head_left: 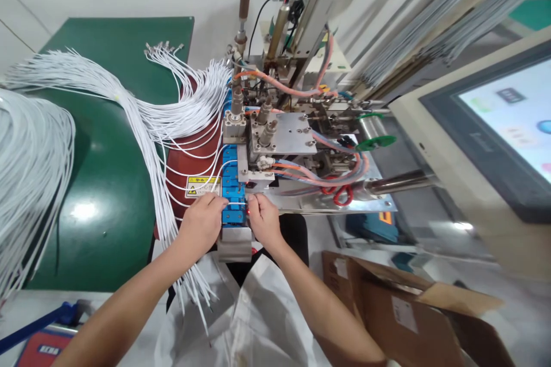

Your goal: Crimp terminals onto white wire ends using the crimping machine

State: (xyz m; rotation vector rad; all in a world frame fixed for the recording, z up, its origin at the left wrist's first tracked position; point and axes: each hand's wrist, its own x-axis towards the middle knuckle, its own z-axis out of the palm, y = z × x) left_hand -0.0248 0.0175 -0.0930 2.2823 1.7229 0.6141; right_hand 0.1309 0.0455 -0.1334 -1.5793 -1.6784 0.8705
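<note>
A white wire (236,203) lies across one of the blue clamp blocks (233,216) on the machine's conveyor. To the left of the blocks, my left hand (203,215) is closed with its fingers pinching this wire. At the right edge of the same block, my right hand (262,217) is closed at the wire's other end; its fingertips hide the tip. Other white wires run from the blocks farther back into a thick bundle (150,166) on the left. A yellow warning label (204,186) sits just beyond my left hand.
The machine (284,132) with metal plates and orange hoses rises ahead, carrying a green-flanged wire spool (373,131). A screen (512,109) stands at the right. Cardboard boxes (396,309) are at lower right. More white wires (32,178) lie on the green table (105,241).
</note>
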